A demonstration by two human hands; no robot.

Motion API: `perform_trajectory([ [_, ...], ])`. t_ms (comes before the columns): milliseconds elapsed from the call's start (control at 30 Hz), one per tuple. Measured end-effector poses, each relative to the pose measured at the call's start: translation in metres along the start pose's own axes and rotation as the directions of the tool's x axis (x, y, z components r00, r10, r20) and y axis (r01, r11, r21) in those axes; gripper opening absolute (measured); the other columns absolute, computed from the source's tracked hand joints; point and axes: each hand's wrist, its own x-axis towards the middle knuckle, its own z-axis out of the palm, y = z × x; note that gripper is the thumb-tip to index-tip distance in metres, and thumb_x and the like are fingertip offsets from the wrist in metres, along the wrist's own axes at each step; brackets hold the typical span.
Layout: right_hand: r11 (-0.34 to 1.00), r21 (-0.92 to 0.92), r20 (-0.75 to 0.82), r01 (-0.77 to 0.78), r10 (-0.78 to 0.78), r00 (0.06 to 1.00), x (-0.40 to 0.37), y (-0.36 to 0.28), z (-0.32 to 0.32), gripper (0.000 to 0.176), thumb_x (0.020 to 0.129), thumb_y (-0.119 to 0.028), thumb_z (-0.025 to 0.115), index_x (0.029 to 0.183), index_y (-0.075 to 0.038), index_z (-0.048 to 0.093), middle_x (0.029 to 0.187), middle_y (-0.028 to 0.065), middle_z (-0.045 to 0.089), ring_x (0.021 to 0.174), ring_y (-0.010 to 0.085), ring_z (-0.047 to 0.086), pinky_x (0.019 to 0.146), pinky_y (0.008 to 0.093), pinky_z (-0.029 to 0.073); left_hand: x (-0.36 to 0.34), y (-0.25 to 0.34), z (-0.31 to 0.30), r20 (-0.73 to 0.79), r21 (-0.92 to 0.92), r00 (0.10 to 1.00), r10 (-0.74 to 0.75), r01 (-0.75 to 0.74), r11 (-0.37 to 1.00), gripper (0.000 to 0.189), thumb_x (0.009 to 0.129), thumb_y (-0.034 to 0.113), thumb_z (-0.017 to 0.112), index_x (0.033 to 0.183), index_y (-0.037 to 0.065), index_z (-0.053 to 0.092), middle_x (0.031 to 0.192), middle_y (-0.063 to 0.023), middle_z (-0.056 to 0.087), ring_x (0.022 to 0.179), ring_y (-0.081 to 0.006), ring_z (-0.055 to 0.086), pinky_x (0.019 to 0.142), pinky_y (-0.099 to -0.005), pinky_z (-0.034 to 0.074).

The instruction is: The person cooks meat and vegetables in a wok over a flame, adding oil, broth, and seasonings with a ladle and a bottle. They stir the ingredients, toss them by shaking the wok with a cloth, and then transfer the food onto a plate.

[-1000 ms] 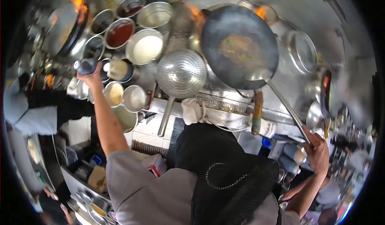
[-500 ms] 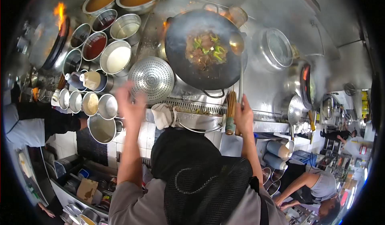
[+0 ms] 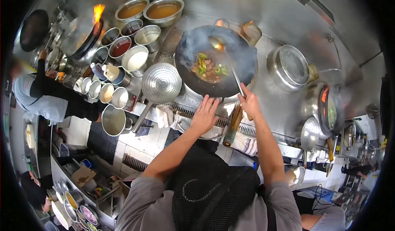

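A smoking black wok holds sliced meat and green peppers. My right hand is wrapped round the handle of a ladle, whose bowl hangs over the far part of the wok. With fingers stretched out, my left hand is at the wok's near rim, close to its loop handle. A perforated strainer rests left of the wok, its long handle pointing toward me. Below my right hand lies a bamboo brush.
Metal pots of sauces, a white one among them, and two bowls of broth stand left. A lidded pot sits right. Flame rises from another wok. A co-worker stands at left.
My left hand has moved right, from beside the strainer to the wok's near rim. The ladle's bowl has swung from the wok's right side to its far middle.
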Motion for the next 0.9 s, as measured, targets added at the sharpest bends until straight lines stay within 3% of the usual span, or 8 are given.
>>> perform_trajectory([
  [100,0.94,-0.141,0.177,0.312,-0.286,0.942,-0.013,0.05,-0.021,0.058,0.091,-0.015,0.064,0.146,-0.026,0.049,0.103,0.023,0.066,0.09,0.0414,0.065,0.082,0.0495,0.053,0.0,0.006,0.001,-0.017,0.036,1.0,-0.025,0.026,0.999,0.081,0.085,0.025,0.072,0.152,0.004,0.03,0.149,-0.0185,0.036,0.147,-0.0404,0.023,0.117,-0.0504,0.029],
  [367,0.876,-0.459,0.131,0.148,-0.098,0.986,-0.098,0.086,-0.122,0.058,0.09,-0.011,0.063,0.144,-0.029,0.051,0.096,0.0188,0.066,0.083,0.0393,0.067,0.074,0.049,0.055,-0.01,0.013,0.0,-0.021,0.031,0.996,-0.092,0.093,0.995,0.084,0.084,0.024,0.072,0.152,0.003,0.028,0.154,-0.0203,0.031,0.149,-0.0414,0.019,0.118,-0.0504,0.027],
  [500,0.993,-0.075,0.096,0.096,-0.089,0.991,-0.108,0.018,-0.116,0.046,0.094,-0.006,0.059,0.14,-0.013,0.056,0.085,0.0168,0.067,0.062,0.0254,0.065,0.056,0.0374,0.054,0.003,0.028,-0.02,-0.15,-0.158,0.988,-0.046,0.022,0.987,0.09,0.078,0.016,0.077,0.152,0.002,0.028,0.154,-0.0221,0.03,0.148,-0.0426,0.019,0.119,-0.0496,0.026],
  [567,0.731,0.583,0.44,-0.355,0.084,0.894,-0.102,-0.027,-0.115,0.038,0.097,-0.015,0.06,0.133,-0.007,0.06,0.084,0.0137,0.066,0.057,0.0203,0.062,0.047,0.0306,0.05,0.034,0.049,-0.054,-0.297,-0.229,0.952,0.07,-0.143,0.963,0.103,0.072,0.02,0.082,0.154,0.003,0.023,0.155,-0.0215,0.028,0.149,-0.0433,0.016,0.119,-0.0587,0.02],
  [700,0.286,0.955,0.228,-0.078,-0.544,0.808,-0.077,-0.193,-0.127,0.077,0.096,-0.062,0.048,0.144,-0.003,0.045,0.085,0.016,0.065,0.056,0.0207,0.063,0.047,0.0274,0.051,0.087,0.068,-0.135,-0.59,-0.26,0.796,0.138,-0.349,0.9,0.08,0.078,0.026,0.08,0.144,0.005,0.04,0.141,-0.0184,0.049,0.139,-0.0361,0.041,0.112,-0.0577,0.031],
  [767,0.291,0.956,0.182,0.019,-0.646,0.742,-0.062,-0.253,-0.125,0.09,0.094,-0.069,0.043,0.15,0.001,0.034,0.087,0.0176,0.066,0.057,0.0222,0.064,0.049,0.0286,0.052,0.096,0.055,-0.178,-0.545,-0.673,0.738,-0.398,-0.101,0.733,0.046,0.086,0.023,0.075,0.123,0.003,0.057,0.105,-0.0098,0.068,0.093,-0.0252,0.066,0.081,-0.0447,0.053],
  [833,0.303,0.953,0.209,0.007,-0.673,0.71,-0.054,-0.267,-0.102,0.085,0.096,-0.063,0.046,0.15,0.002,0.034,0.089,0.0183,0.066,0.058,0.0215,0.064,0.05,0.0287,0.053,0.067,0.04,-0.232,-0.705,-0.709,0.408,-0.58,-0.395,0.584,0.015,0.092,0.019,0.071,0.097,0.008,0.062,0.073,0.0037,0.061,0.058,-0.0105,0.052,0.051,-0.0298,0.043],
  [900,0.368,0.929,0.258,0.034,-0.713,0.652,-0.046,-0.268,-0.063,0.07,0.1,-0.046,0.052,0.148,0.004,0.038,0.089,0.0184,0.067,0.06,0.0194,0.064,0.053,0.0282,0.054,-0.013,-0.004,-0.256,-0.59,-0.801,0.429,-0.684,-0.42,0.428,0.023,0.095,0.024,0.068,0.101,0.003,0.065,0.076,0.0026,0.065,0.062,-0.0122,0.058,0.053,-0.0315,0.046],
])
